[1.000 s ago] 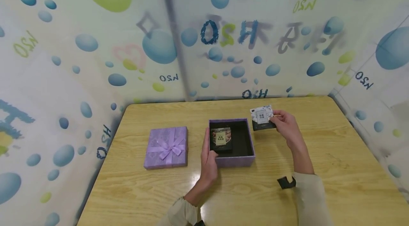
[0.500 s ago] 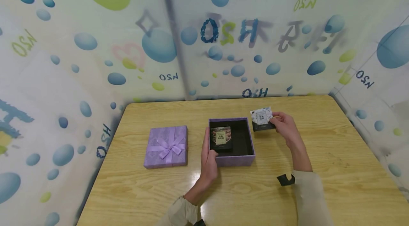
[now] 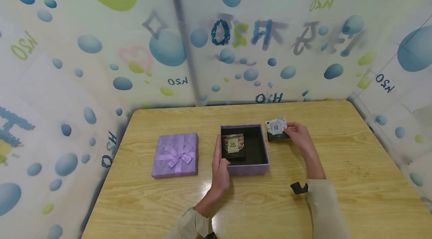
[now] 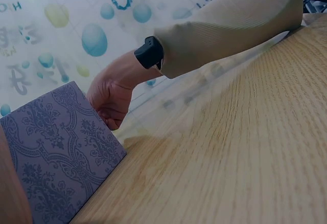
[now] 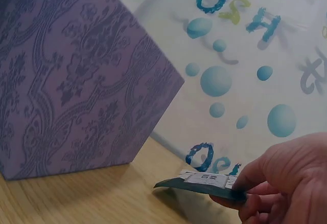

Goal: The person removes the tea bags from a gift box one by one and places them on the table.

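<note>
A purple patterned gift box (image 3: 248,170) with a dark inside stands uncovered on the table. My left hand (image 3: 221,173) holds its left side, fingers along the outer wall and thumb over the near left corner. Inside, at the left, lies a dark square packet (image 3: 233,152) with a food picture and a pale label. To the right of the box, my right hand (image 3: 300,137) pinches the right edge of a flat sachet (image 3: 276,126), white floral above and black below. In the right wrist view this sachet (image 5: 204,182) is tilted nearly flat, close over the table.
The purple lid (image 3: 175,155) with its ribbon bow lies left of the box. The wooden table (image 3: 263,209) meets a printed wall (image 3: 236,74) at its far edge. A black strap piece (image 3: 299,188) hangs at the right sleeve.
My right hand has lowered slightly with the sachet, which now lies flatter and nearer the table. The left hand, box and lid stay in place.
</note>
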Demonstrator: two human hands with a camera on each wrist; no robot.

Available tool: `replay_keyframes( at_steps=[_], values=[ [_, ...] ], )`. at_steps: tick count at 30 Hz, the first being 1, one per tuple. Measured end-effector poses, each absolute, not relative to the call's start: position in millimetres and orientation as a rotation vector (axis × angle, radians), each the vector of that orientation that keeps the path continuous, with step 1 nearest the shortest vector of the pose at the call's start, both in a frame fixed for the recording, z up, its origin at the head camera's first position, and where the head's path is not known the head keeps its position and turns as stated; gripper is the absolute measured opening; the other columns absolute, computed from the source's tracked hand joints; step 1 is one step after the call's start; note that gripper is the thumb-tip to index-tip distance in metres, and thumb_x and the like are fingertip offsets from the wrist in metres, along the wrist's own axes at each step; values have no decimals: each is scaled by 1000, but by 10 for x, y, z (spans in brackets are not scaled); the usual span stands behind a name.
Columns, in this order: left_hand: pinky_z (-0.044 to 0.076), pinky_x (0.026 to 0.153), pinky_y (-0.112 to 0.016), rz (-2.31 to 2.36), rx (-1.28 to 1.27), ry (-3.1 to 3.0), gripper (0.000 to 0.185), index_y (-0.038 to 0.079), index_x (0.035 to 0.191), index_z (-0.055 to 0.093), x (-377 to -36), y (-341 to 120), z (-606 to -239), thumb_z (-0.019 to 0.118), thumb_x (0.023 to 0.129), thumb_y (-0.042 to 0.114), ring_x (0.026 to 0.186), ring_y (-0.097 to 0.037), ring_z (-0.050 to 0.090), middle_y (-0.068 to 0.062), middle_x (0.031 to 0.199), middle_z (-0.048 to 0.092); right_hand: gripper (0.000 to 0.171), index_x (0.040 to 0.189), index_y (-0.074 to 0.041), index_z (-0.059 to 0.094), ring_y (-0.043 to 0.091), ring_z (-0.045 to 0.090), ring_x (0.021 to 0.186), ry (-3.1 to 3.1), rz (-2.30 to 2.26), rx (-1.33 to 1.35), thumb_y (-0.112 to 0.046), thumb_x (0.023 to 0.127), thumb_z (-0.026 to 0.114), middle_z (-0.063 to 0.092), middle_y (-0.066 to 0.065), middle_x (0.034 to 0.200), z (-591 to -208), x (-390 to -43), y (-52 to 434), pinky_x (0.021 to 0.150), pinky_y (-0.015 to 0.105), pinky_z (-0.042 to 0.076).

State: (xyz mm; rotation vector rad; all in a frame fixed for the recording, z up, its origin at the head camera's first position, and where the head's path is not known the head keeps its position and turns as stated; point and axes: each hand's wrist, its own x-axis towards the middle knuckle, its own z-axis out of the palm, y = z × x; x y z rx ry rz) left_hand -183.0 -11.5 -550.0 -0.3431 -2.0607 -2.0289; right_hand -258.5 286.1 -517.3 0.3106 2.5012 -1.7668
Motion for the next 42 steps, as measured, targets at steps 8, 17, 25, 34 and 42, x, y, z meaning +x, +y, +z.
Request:
replay_keyframes(
  at_steps=[8, 17, 25, 34, 42],
  values=[
    [13, 121, -15, -2036, -342, -2056, 84, 9, 168, 18, -1831, -114, -5507, 29, 87, -10, 160, -25, 10, -5, 174, 16, 40, 135, 15, 56, 7, 57, 80, 2662, -1629, 347, -11, 105, 56, 68, 30, 114, -5288, -2629, 2838, 64, 21, 47],
    [13, 121, -16, -2052, -332, -2050, 85, 8, 168, 18, -1828, -114, -5501, 29, 86, -11, 160, -23, 11, -5, 174, 17, 36, 129, 12, 62, 15, 57, 80, 2830, -1444, 395, -11, 101, 60, 71, 22, 104, -5340, -2641, 2823, 64, 21, 44],
    [13, 122, -17, -2055, -332, -2047, 86, 8, 168, 18, -1831, -114, -5487, 29, 85, -11, 160, -22, 11, -3, 174, 17, 41, 131, 12, 59, 32, 66, 92, 2883, -1372, 386, -11, 98, 64, 71, 27, 107, -5346, -2632, 2824, 68, 27, 47],
    [13, 121, -16, -2043, -331, -2044, 87, 7, 167, 19, -1842, -111, -5502, 30, 83, -12, 160, -26, 11, -6, 174, 18, 40, 131, 11, 59, 35, 67, 95, 2885, -1338, 394, -11, 98, 64, 71, 28, 107, -5373, -2647, 2812, 72, 29, 48],
    [14, 122, -17, -2044, -323, -2046, 89, 7, 167, 19, -1840, -115, -5494, 30, 81, -12, 159, -23, 13, -4, 173, 19, 38, 129, 11, 58, 42, 68, 101, 2898, -1301, 378, -11, 98, 63, 71, 30, 110, -5405, -2641, 2800, 83, 46, 53]
  ],
)
